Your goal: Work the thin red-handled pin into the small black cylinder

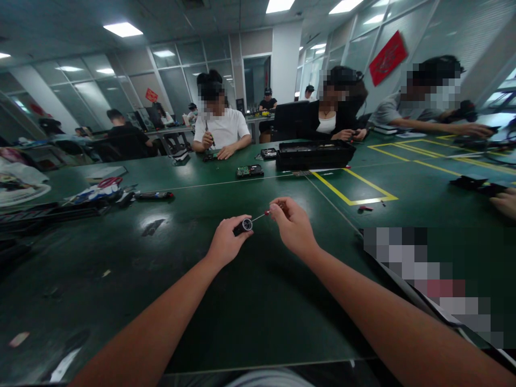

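Note:
My left hand [224, 242] is closed around a small black cylinder [240, 229] with a silver-rimmed round end that faces me. Its exact kind is hard to make out. In my right hand [297, 228] is a screwdriver [260, 216], pinched by its reddish handle, which the fingers partly cover. The thin metal shaft points left, with its tip at the cylinder's rim. Whether the tip touches the cylinder I cannot tell. Both hands are held over the green table [242, 306].
Across the table lie a green circuit board unit [250, 171] and a black bin [314, 156]. Red-handled scissors [110, 181] and a dark tool [154, 196] are at left. Yellow tape [373, 202] marks the right side. Several people sit around, one with a hand [503, 201] at the right edge.

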